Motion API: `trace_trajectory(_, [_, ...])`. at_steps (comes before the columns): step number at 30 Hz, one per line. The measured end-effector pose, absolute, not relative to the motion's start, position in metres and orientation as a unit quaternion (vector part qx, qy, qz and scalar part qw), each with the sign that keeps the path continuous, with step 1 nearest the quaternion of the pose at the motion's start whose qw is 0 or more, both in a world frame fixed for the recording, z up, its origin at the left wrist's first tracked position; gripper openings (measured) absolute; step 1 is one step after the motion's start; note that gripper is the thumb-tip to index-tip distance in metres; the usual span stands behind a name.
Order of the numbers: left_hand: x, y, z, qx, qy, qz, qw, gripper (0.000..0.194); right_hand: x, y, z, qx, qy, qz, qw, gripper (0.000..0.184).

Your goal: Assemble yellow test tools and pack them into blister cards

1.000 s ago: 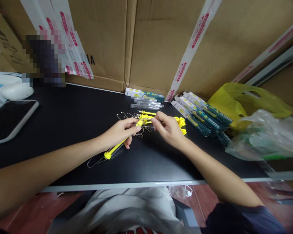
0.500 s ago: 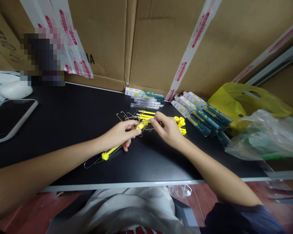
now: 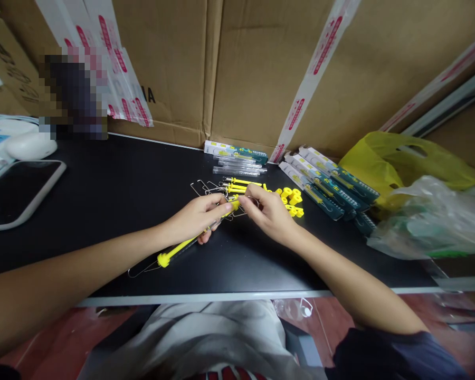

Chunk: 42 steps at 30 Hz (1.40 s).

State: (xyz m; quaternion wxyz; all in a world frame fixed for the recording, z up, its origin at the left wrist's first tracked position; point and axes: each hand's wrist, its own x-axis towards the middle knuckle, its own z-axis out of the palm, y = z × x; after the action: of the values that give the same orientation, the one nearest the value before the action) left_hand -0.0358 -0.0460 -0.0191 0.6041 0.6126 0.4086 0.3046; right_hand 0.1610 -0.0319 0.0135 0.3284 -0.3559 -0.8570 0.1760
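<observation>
My left hand (image 3: 198,216) is closed around a yellow-ended tubular spring scale (image 3: 178,250). The scale slants across the front of the black table, its wire hook pointing down-left toward me. At its upper end, my right hand (image 3: 271,211) pinches with thumb and forefinger, and a thin bent wire shows beside the fingertips. The fingers hide most of that end. Just behind the hands lie several yellow rods (image 3: 241,182) with metal springs and bent wire hooks (image 3: 200,186). Loose yellow caps (image 3: 295,198) are clustered right of these, partly behind my right hand.
Clear plastic tubes (image 3: 237,170) lie before a small printed box (image 3: 235,150). More printed boxes (image 3: 320,182) are stacked at right, beside a yellow bag (image 3: 370,158) and a clear bag (image 3: 431,221). A phone (image 3: 21,192) rests at left. Large cardboard (image 3: 261,68) stands behind.
The spring scale's hooked end has shifted slightly down and left. My right fingertips have moved a little down and left along its upper end, and more yellow caps show.
</observation>
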Motion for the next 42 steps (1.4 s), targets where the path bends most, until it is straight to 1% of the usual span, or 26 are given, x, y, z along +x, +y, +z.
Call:
trace_trajectory(2, [-0.035,-0.047,-0.015,0.602,0.406,0.313,0.612,0.033,0.159,-0.033,0.012,-0.370,-0.830,0.235,0.345,0.024])
trace_trajectory(4, [-0.034,-0.046,-0.012,0.588,0.404,0.327,0.620,0.031,0.156,-0.035,0.009,-0.387,-0.785,0.328,0.357,0.024])
trace_trajectory(7, [-0.034,-0.044,-0.009,0.565,0.397,0.358,0.628,0.028,0.150,-0.038,0.002,-0.389,-0.704,0.467,0.367,0.032])
trace_trajectory(9, [-0.034,-0.044,-0.009,0.559,0.386,0.377,0.630,0.027,0.145,-0.041,-0.003,-0.372,-0.668,0.526,0.373,0.035])
trace_trajectory(11, [-0.034,-0.044,-0.010,0.557,0.375,0.386,0.633,0.028,0.142,-0.043,-0.006,-0.358,-0.644,0.557,0.383,0.034])
trace_trajectory(17, [-0.029,-0.048,-0.009,0.525,0.372,0.387,0.660,0.031,0.138,-0.045,-0.006,-0.347,-0.601,0.590,0.413,0.027])
trace_trajectory(21, [-0.025,-0.050,-0.008,0.493,0.368,0.368,0.698,0.036,0.139,-0.043,-0.005,-0.342,-0.597,0.600,0.409,0.024])
trace_trajectory(24, [-0.023,-0.050,-0.009,0.483,0.364,0.371,0.705,0.036,0.138,-0.042,-0.007,-0.359,-0.602,0.586,0.407,0.022])
trace_trajectory(30, [-0.023,-0.051,-0.011,0.497,0.362,0.411,0.673,0.031,0.136,-0.040,-0.013,-0.368,-0.625,0.534,0.434,0.032])
trace_trajectory(34, [-0.023,-0.053,-0.008,0.488,0.370,0.411,0.676,0.030,0.135,-0.039,-0.012,-0.343,-0.636,0.532,0.440,0.036])
trace_trajectory(42, [-0.023,-0.049,-0.004,0.425,0.370,0.343,0.752,0.046,0.138,-0.034,-0.010,-0.330,-0.647,0.540,0.426,0.031])
